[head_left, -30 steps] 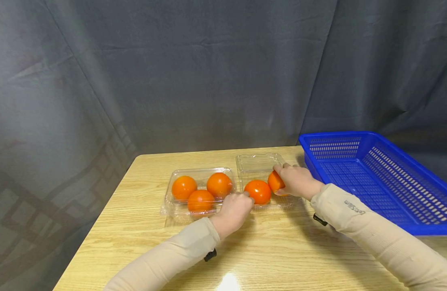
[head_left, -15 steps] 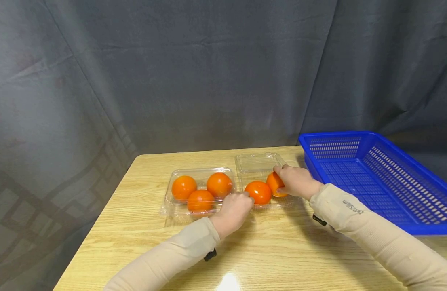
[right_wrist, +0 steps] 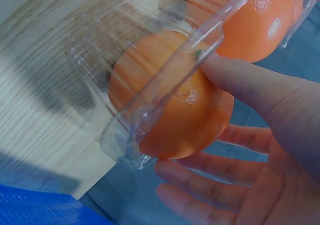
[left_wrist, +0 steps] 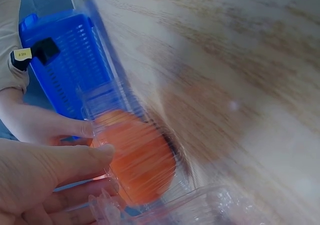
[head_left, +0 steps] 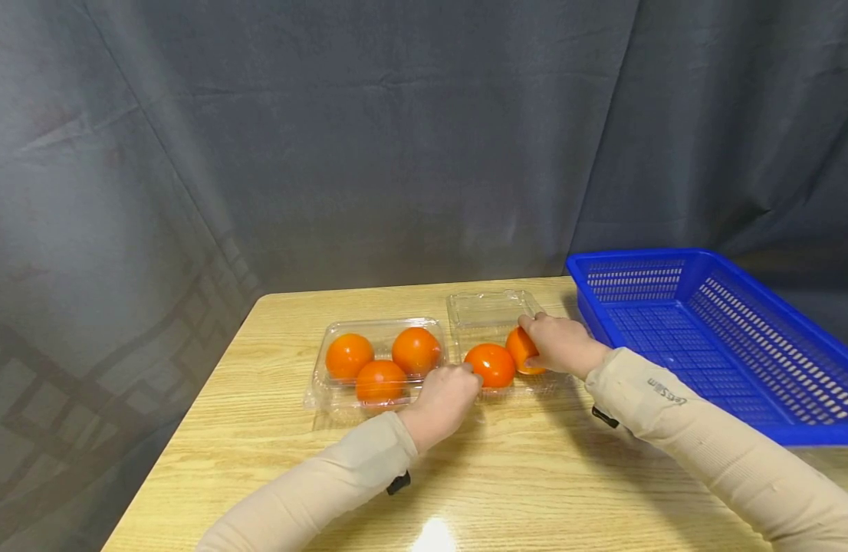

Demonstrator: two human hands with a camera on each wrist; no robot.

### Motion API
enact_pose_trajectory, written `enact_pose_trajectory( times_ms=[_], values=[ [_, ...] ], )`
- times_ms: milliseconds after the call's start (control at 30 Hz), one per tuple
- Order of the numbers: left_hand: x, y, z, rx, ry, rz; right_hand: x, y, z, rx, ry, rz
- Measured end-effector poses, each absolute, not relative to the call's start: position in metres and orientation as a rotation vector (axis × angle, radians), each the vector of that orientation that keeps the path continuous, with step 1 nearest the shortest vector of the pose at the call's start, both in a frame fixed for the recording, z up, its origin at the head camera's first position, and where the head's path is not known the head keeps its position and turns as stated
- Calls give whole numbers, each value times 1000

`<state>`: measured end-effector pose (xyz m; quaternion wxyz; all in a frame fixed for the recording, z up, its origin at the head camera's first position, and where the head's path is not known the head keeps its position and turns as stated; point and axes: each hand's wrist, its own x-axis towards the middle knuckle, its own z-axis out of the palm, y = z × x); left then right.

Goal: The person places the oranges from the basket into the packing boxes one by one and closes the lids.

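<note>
In the head view, an open clear plastic clamshell container [head_left: 489,307] has its lid folded back. One orange [head_left: 489,365] sits in its left part. My right hand [head_left: 562,343] grips a second orange [head_left: 520,349] in the right part, thumb on the near side; the right wrist view shows this orange [right_wrist: 172,95] behind the clear wall, fingers around its side. My left hand [head_left: 443,402] pinches the container's near left edge. In the left wrist view the left thumb [left_wrist: 85,162] lies against the clear wall beside an orange [left_wrist: 142,157].
To the left stands another clear clamshell container [head_left: 330,337], lid down, with three oranges inside. A large blue plastic basket [head_left: 596,307] is at the right on the wooden table [head_left: 258,460]. A dark grey curtain [head_left: 396,153] hangs behind.
The orange under my right hand has shifted slightly left and down, close against the other orange. The left hand has stayed at the container's edge.
</note>
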<state>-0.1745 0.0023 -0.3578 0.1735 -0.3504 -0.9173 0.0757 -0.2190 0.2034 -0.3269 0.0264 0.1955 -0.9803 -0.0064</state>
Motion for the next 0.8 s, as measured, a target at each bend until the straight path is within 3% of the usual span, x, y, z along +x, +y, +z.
enact_pose_trajectory(
  times_ms=[400,800],
  values=[
    [-179,1,-349,-1080,-2669,152,-220,204,-324,590,-3071,-4],
    [-201,11,-312,-1031,-2856,-180,-235,207,-299,604,-3077,4]
  ],
)
